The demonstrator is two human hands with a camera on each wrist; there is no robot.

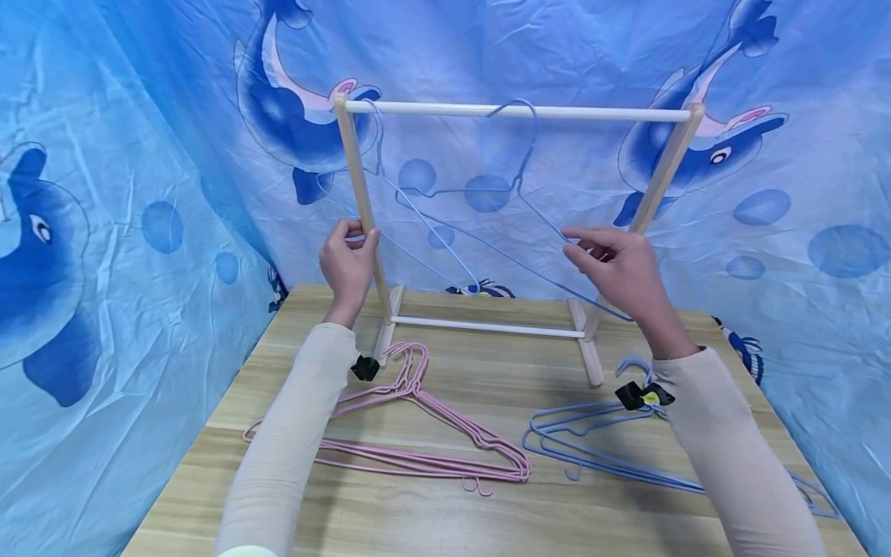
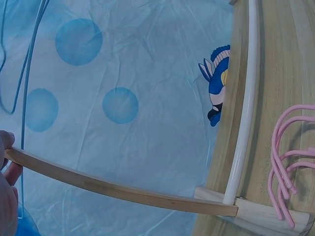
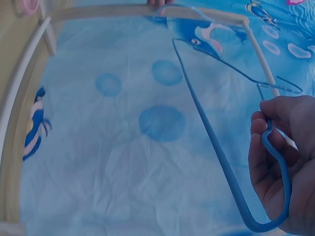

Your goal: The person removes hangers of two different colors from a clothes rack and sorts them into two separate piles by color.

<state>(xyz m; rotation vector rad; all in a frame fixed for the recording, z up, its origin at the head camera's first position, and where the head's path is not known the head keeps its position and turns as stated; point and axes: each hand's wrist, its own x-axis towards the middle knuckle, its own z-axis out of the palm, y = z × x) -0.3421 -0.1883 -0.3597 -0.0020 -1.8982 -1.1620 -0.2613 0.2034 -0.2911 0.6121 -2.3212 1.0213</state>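
My left hand [image 1: 349, 261] holds the left wooden post [image 1: 358, 174] of a small clothes rack, thumb on the front and fingers behind. A blue wire hanger [image 1: 534, 143] hangs by its hook from the rack's white top rail [image 1: 445, 109], tilted down to the right. My right hand [image 1: 619, 267] pinches that hanger on its right shoulder; in the right wrist view the wire [image 3: 211, 132] passes between thumb and fingers. Another blue hanger [image 1: 380, 139] hangs at the rail's left end, beside the left post, and part of it runs behind my left hand.
On the wooden table lie several pink hangers [image 1: 459, 424] at the left front, partly under my left forearm. Several blue hangers [image 1: 599, 460] lie at the right, partly hidden by my right sleeve. The rack's lower white bar [image 1: 487, 328] joins its feet. Blue dolphin-print cloth [image 1: 835, 155] surrounds the table.
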